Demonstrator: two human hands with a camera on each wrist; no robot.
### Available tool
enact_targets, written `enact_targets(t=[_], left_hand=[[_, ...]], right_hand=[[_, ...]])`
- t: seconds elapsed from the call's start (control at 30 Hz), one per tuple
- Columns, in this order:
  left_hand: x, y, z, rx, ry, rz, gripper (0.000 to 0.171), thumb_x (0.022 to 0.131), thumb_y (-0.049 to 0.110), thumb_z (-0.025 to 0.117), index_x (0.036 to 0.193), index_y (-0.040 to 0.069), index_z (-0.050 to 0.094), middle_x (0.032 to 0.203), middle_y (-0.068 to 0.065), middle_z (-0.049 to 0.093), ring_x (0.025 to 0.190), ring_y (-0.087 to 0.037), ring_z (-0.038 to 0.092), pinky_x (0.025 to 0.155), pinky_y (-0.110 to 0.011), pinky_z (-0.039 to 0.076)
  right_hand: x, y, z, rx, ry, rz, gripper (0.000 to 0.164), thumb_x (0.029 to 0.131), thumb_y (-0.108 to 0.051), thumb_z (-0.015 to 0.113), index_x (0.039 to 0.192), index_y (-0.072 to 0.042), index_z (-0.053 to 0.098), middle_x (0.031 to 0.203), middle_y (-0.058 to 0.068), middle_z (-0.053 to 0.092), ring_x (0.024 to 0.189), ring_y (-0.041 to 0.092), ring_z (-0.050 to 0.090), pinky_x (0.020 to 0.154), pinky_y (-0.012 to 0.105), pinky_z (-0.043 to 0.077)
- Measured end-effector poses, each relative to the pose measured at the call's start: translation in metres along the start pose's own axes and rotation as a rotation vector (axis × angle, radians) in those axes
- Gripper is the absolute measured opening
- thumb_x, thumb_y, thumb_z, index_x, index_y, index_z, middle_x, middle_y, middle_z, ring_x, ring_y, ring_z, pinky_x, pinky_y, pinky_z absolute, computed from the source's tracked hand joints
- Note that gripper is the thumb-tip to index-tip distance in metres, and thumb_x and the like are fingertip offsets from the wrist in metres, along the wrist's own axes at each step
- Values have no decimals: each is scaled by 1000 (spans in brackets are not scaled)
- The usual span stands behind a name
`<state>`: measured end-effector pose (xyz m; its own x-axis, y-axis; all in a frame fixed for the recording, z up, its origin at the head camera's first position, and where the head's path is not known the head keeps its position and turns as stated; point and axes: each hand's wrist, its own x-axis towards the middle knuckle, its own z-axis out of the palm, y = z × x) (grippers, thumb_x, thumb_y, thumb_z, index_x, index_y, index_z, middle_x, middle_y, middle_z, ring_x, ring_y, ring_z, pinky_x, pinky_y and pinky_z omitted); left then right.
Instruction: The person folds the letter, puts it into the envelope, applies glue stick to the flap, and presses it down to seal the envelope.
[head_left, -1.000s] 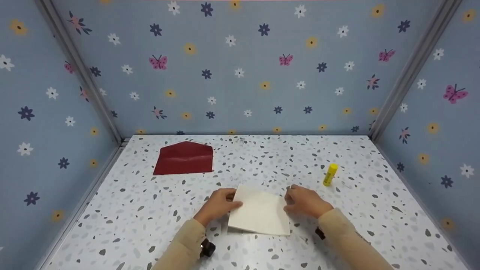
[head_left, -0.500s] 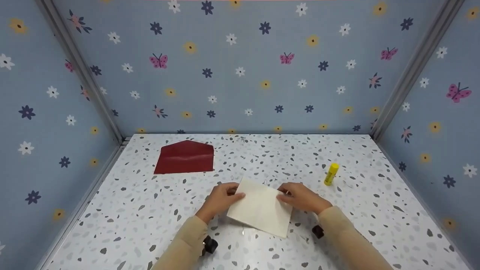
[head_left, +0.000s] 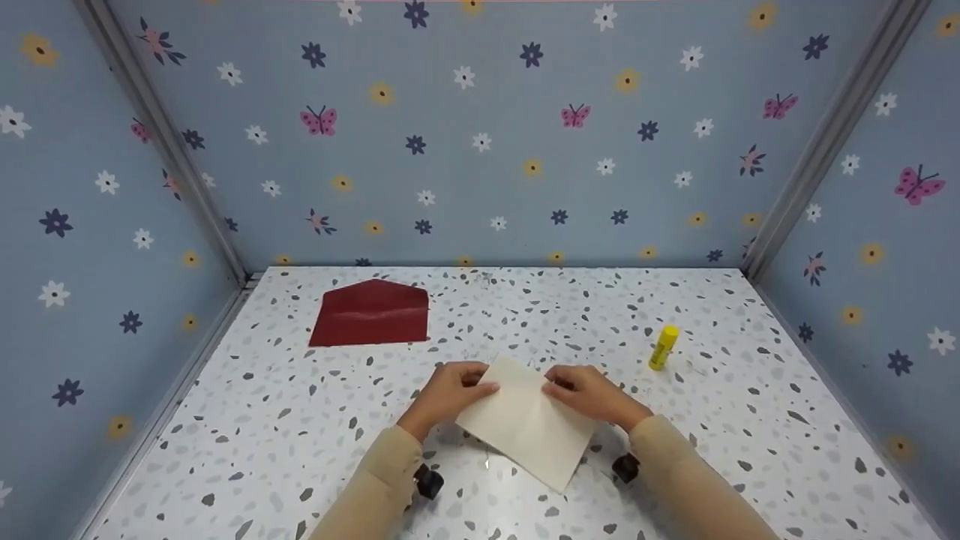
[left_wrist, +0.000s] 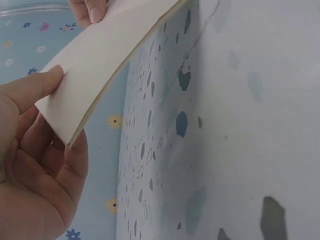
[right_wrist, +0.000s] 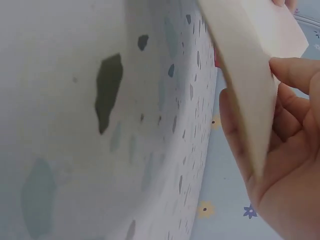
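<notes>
Between both hands is a cream sheet of paper, turned with one corner towards the person. Its edge shows more than one layer in the left wrist view. The left hand pinches its left side, thumb on top and fingers curled beneath. On the far right edge, the right hand grips the paper likewise, its thumb on the upper face and fingers behind. In the right wrist view the sheet bends near that thumb. The left wrist view has the paper raised off the tabletop at its near edge.
A dark red envelope lies at the back left with its flap up. To the right, a yellow glue stick is on the speckled white table. Blue flowered panels enclose the back and sides.
The paper has turned clockwise, its near corner swinging towards the person. The right hand has moved left along the far edge, closer to the left hand, which has shifted slightly away from the person.
</notes>
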<state>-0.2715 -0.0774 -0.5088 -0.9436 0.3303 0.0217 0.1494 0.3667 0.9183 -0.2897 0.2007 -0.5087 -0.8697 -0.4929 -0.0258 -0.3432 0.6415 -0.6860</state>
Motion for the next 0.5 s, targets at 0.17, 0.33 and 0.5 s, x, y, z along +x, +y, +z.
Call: enact_targets(t=[0.17, 0.33, 0.5], left_hand=[[1, 1, -2, -13, -11, 6, 31, 93, 28, 74, 119, 11, 74, 105, -5, 73, 83, -16, 68, 70, -32, 58], [1, -1, -6, -12, 8, 30, 30, 92, 32, 75, 114, 12, 75, 101, -4, 74, 84, -16, 68, 72, -33, 57], [1, -5, -11, -15, 53, 28, 35, 90, 41, 75, 112, 13, 76, 97, -1, 73, 86, -15, 67, 75, -35, 55]], right_hand=[[-2, 0, 0, 60, 18, -1, 15, 101, -27, 62, 103, -15, 70, 89, -4, 65, 77, 14, 57, 70, 30, 49], [-4, 2, 0, 118, 24, -1, 19, 101, -30, 61, 104, -14, 71, 89, -3, 66, 77, 14, 57, 69, 29, 47], [-6, 8, -3, 168, 48, 1, 22, 102, -33, 60, 105, -14, 71, 89, -2, 66, 75, 14, 58, 67, 28, 48]])
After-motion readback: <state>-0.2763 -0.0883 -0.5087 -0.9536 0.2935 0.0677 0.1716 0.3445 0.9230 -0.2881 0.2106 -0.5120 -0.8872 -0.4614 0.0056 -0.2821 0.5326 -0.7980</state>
